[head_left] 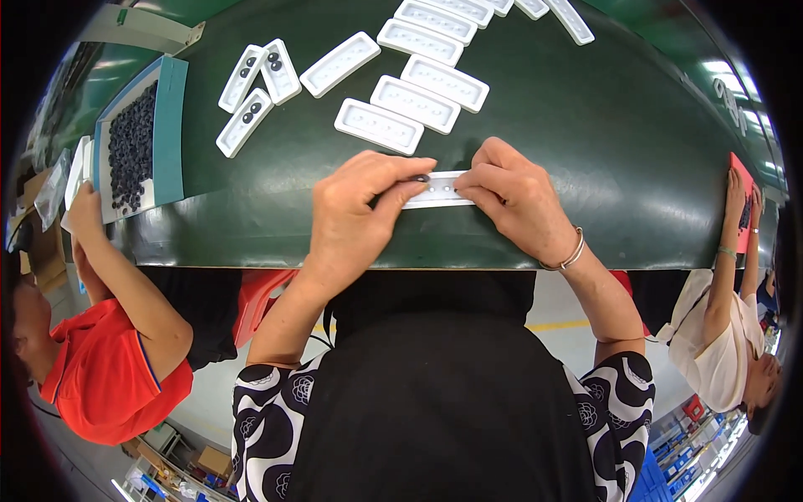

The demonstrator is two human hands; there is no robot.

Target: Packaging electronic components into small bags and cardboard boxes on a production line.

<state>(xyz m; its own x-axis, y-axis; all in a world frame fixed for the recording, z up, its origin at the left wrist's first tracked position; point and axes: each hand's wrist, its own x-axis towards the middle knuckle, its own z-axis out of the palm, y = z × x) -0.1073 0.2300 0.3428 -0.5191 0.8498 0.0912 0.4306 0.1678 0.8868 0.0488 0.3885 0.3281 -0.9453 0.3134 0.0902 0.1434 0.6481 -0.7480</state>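
The white tray point(440, 196) is held between the two hands, and its long axis is laid from left to right, nearly parallel to the near edge of the table point(611, 184). At its left end the left hand point(358, 207) is placed: the thumb and forefinger are pinched narrow, and between them a small dark piece point(421, 177) is seen, near the far left corner of the tray. Whether the tray is touched by this piece cannot be told. The opposite end is covered by the fingertips of the right hand point(523, 199), which are also narrowed and by which the tray seems to be gripped. The dark piece is thus much nearer to the left hand.

On the dark green, slightly shiny surface, a blue box point(172, 125) filled with small dark parts point(131, 155) is placed at far left. Next, three narrow trays point(245, 123) with black round pieces are grouped. Beyond the hands, white trays with hollows point(380, 126) are spread in a slanting row.

In the room, a person in a red shirt point(121, 376) is seen at left, a pale floor with a yellow line point(559, 325) is partly shown, and at right a red tray point(735, 162) is held by a person in a light shirt point(711, 356).
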